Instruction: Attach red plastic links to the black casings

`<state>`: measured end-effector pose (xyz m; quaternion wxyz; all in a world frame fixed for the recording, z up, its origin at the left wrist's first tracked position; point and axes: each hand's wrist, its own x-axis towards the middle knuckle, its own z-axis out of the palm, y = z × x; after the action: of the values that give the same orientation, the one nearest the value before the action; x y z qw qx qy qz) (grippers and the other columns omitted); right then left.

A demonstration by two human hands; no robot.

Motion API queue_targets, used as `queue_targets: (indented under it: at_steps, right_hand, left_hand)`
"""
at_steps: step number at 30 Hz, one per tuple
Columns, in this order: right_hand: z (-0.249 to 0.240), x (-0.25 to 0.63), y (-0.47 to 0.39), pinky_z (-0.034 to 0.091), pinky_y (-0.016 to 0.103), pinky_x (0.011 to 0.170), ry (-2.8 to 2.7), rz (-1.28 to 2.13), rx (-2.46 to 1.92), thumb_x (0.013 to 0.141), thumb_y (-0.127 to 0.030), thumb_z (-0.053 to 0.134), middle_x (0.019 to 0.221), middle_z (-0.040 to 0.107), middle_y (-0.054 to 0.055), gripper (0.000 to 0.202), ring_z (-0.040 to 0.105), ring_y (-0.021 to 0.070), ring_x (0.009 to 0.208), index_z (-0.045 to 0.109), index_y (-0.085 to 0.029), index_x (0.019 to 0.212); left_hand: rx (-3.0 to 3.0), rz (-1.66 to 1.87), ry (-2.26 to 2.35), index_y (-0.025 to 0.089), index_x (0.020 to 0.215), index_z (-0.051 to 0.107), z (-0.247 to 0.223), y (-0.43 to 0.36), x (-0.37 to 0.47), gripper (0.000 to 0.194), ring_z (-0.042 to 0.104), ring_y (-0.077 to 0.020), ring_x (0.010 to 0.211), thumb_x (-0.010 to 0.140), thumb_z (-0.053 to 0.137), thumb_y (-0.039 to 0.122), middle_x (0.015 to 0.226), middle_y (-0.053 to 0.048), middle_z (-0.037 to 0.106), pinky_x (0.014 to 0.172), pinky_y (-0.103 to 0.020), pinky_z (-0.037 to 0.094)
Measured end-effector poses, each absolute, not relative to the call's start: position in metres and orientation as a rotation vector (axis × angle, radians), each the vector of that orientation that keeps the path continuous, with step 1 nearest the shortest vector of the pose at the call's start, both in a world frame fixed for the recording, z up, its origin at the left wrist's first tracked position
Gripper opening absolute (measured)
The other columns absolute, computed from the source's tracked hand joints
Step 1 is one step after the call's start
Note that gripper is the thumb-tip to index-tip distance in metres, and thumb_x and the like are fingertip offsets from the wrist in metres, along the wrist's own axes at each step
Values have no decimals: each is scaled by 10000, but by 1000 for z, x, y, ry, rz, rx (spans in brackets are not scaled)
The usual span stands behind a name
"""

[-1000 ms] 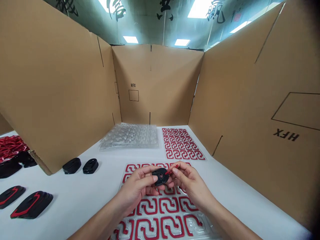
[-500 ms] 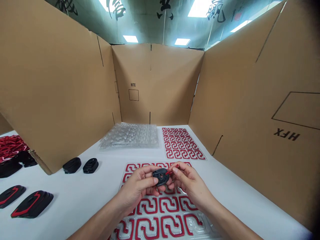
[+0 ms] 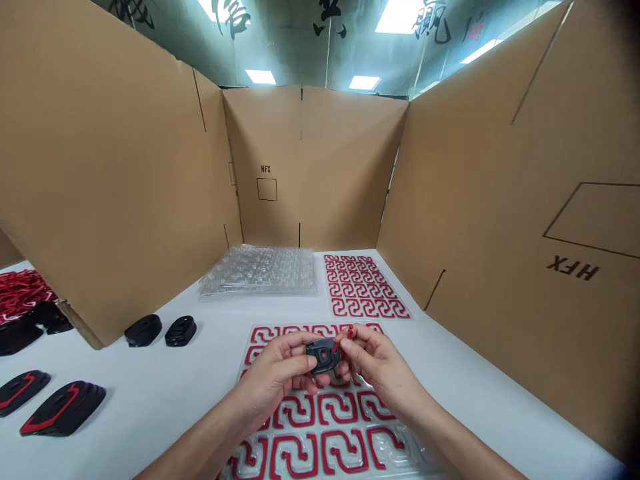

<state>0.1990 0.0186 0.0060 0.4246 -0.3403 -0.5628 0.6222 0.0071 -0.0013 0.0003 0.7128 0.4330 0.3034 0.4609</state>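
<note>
Between the thumb and fingers of my left hand (image 3: 285, 365) is a small black plastic housing (image 3: 323, 355) with a round hole in its middle. My right hand (image 3: 376, 353) pinches a thin red strip (image 3: 350, 331) at the housing's right edge; part of the strip lies against the housing and the rest is hidden by my fingers. Both hands are above a clear tray (image 3: 320, 433) whose moulded slots hold rows of red hooked strips. In the tray's front right corner, one slot pair shows a single strip (image 3: 387, 443).
A second tray of red strips (image 3: 367, 287) lies farther back, beside a stack of clear trays (image 3: 260, 272). To the left are stacked black parts (image 3: 65, 408) with red trim, plain black parts (image 3: 181, 331) and a red heap (image 3: 23, 293). Cardboard walls (image 3: 320, 167) surround the table.
My right hand has shifted slightly left, bringing the red strip closer to the black housing. My left hand holds the housing almost still.
</note>
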Motion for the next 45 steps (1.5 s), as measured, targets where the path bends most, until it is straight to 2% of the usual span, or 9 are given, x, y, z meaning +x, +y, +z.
queue_targets:
  at_steps: [7, 13, 17, 25, 30, 36, 45]
  right_hand:
    - [13, 200, 17, 427, 241, 567, -1506, 1426, -882, 764, -473, 737, 654, 606, -27, 335, 526, 105, 564, 639, -160, 836]
    - [12, 198, 15, 412, 245, 557, -1535, 1311, -950, 757, -463, 733, 670, 603, -17, 318, 514, 115, 578, 651, -161, 809]
    - [12, 198, 15, 411, 248, 558, -1534, 1307, -963, 740, -472, 737, 669, 606, -16, 327, 512, 118, 577, 647, -163, 796]
    - [14, 197, 14, 401, 247, 555, -1553, 1296, -1007, 753, -447, 711, 673, 608, -14, 303, 511, 119, 574, 651, -162, 839]
    - [14, 198, 15, 426, 251, 571, -1581, 1289, -996, 765, -433, 693, 703, 622, -2, 283, 524, 126, 592, 653, -162, 838]
    - [13, 200, 16, 407, 239, 557, -1618, 1250, -1015, 772, -433, 695, 713, 632, 5, 283, 511, 124, 598, 678, -158, 833]
    - [12, 200, 17, 404, 247, 552, -1609, 1255, -1009, 759, -469, 717, 681, 620, -1, 305, 506, 130, 581, 688, -174, 831]
  left_hand:
    - [920, 1057, 708, 119, 976, 692, 2, 0, 6, 231, 644, -117, 593, 755, 697, 185, 770, -50, 690, 530, -192, 498]
    - [894, 1072, 720, 166, 1098, 650, 1, -2, 8, 436, 645, -113, 644, 683, 781, 179, 903, -44, 701, 590, -216, 499]
    - [980, 1077, 727, 174, 1090, 642, -1, -1, 10, 480, 632, -111, 661, 642, 815, 170, 933, -37, 698, 620, -230, 492]
    - [1136, 1096, 771, 169, 1122, 602, -2, 0, 9, 490, 616, -123, 690, 672, 794, 191, 929, -47, 711, 642, -250, 482]
    - [1198, 1096, 833, 166, 1118, 596, -1, -2, 11, 486, 634, -155, 794, 668, 778, 196, 948, -60, 720, 694, -261, 491]
    - [1265, 1135, 872, 175, 1124, 602, -1, -6, 15, 444, 671, -201, 916, 694, 717, 167, 1012, -70, 728, 768, -287, 508]
    - [1330, 1171, 939, 186, 1097, 639, 5, -11, 17, 395, 690, -233, 952, 711, 693, 122, 1070, -76, 728, 801, -311, 524]
